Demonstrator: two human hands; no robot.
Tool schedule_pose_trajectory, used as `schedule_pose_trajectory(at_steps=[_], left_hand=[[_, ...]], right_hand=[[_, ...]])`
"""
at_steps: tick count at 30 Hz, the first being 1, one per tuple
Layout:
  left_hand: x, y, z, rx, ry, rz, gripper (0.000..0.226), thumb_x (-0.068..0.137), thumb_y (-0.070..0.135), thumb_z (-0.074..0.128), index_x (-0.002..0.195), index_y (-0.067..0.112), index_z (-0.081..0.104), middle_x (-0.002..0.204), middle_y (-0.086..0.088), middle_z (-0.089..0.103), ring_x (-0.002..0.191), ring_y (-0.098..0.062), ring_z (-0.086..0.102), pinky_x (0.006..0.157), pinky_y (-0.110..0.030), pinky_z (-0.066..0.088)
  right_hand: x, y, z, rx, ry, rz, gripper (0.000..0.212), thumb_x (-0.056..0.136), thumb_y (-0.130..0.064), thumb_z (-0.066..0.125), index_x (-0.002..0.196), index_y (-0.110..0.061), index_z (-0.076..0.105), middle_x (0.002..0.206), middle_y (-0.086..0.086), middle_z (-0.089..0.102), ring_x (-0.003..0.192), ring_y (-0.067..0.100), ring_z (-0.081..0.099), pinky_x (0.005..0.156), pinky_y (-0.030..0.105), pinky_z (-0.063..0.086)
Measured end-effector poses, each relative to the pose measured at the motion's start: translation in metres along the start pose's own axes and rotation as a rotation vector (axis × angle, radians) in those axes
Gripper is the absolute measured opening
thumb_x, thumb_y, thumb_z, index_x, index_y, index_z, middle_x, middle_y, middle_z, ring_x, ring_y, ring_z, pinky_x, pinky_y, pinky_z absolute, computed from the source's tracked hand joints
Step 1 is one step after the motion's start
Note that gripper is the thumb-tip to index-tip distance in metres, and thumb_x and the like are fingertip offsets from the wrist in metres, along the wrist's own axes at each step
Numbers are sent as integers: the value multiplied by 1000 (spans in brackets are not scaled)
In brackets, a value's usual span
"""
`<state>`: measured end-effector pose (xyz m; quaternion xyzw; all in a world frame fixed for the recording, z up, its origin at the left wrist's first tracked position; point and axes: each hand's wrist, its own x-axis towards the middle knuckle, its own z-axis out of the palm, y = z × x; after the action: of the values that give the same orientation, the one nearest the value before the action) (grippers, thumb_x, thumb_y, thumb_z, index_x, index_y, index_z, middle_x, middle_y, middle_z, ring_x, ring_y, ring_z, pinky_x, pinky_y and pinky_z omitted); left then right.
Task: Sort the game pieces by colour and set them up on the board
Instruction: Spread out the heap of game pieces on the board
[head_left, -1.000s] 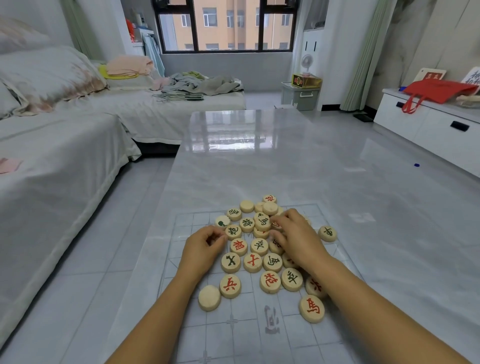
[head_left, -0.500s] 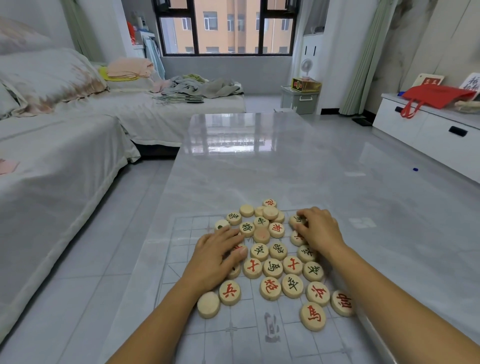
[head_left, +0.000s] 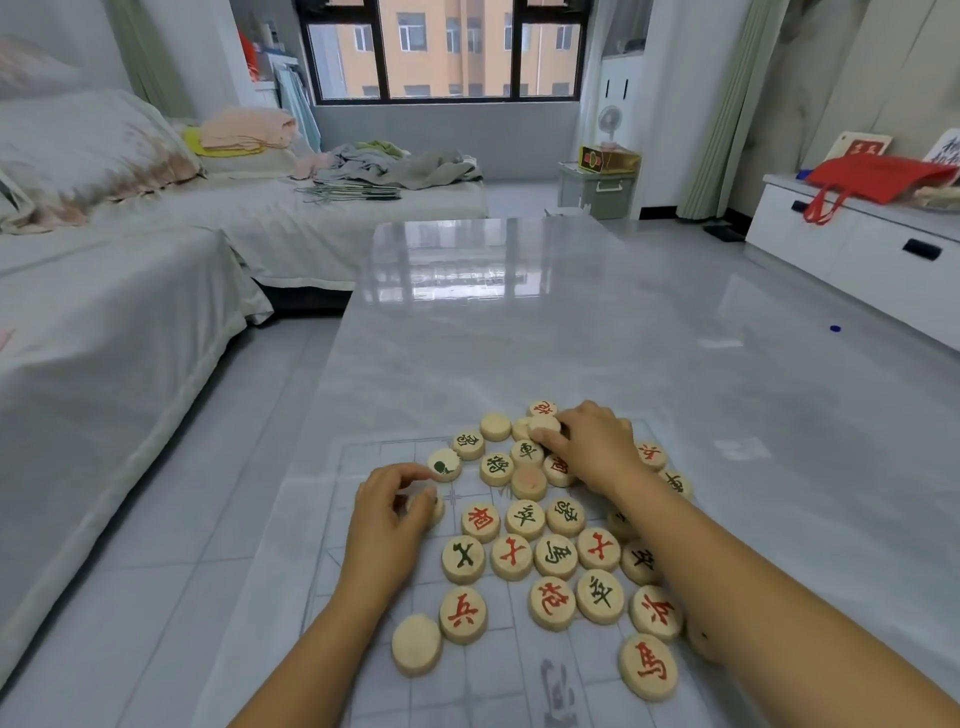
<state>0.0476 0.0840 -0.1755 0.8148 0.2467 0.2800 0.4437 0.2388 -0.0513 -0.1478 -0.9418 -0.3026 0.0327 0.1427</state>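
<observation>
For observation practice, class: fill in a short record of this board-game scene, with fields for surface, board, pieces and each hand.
Surface: glossy grey table
Board: xiangqi board, clear and gridded
Pieces: wooden xiangqi pieces, red and dark characters mixed, some face down
Left hand: fingers curled round a half-hidden piece
Right hand: fingers pinch a face-down piece at the heap's far end

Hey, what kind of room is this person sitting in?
Most likely a home living room. A cloth-covered sofa with clothes piled on it runs along the left, a glossy low table stands in the middle, and a white drawer cabinet lines the right wall.
</observation>
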Motion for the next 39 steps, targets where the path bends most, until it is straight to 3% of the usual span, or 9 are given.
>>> schedule_pose_trajectory(at_steps=[3,6,9,14,18,24,27,32,39], left_hand=[[9,-2,1,-12,-47,-105,24,88,14,59,110,24,55,104,8,50,101,-16,51,76,-14,39],[26,2,4,133,-114,-119,45,87,25,61,129,16,47,122,-1,47,112,-16,46,95,-29,41],[49,4,14,306,-157,-104,55,86,34,61,135,15,44,132,-7,45,124,-25,41,105,-41,37],[59,-3,23,279,-93,-87,24,80,28,69,102,20,63,103,-3,55,103,-26,51,87,-40,45],[55,-2,22,196,-45,-92,26,75,24,75,92,23,55,88,5,50,89,-22,52,70,-28,40],[48,2,19,127,-1,-117,38,81,28,69,116,19,56,102,2,52,87,-15,50,74,-26,38],[45,2,18,116,-10,-86,33,85,29,64,115,19,59,104,2,52,89,-13,52,77,-26,40],[46,-1,20,5,-4,-98,21,92,23,51,109,20,64,93,2,63,87,-20,58,73,-30,45],[53,-6,25,96,55,-45,19,96,18,44,98,12,63,96,-3,59,90,-15,50,75,-27,36]], right_hand=[[10,3,-3,124,-40,0,26,88,-46,51,91,-19,52,101,2,53,101,26,50,80,37,33],[11,14,-10,330,-66,8,25,86,-32,59,105,-20,50,102,-2,58,99,22,53,89,40,39],[8,29,-10,386,71,-33,17,85,-23,60,99,-19,52,101,0,58,95,22,54,88,41,42],[-12,47,-6,271,217,-247,18,87,-17,57,105,-16,60,107,5,59,97,25,53,79,35,43],[-24,51,-9,158,95,-299,35,92,-26,52,125,-19,55,132,1,51,120,22,45,99,33,35],[-28,42,-8,291,107,-255,17,88,-26,58,101,-19,66,110,-2,62,102,19,55,93,40,42],[-21,39,-9,291,53,-114,26,87,-29,59,112,-22,59,122,-1,51,111,19,49,95,33,40],[-3,31,-7,209,6,56,36,88,-30,55,122,-20,49,126,7,49,112,26,49,95,39,40],[19,27,-9,98,-40,37,42,96,-26,41,137,-16,38,137,9,39,122,29,39,99,40,38]])
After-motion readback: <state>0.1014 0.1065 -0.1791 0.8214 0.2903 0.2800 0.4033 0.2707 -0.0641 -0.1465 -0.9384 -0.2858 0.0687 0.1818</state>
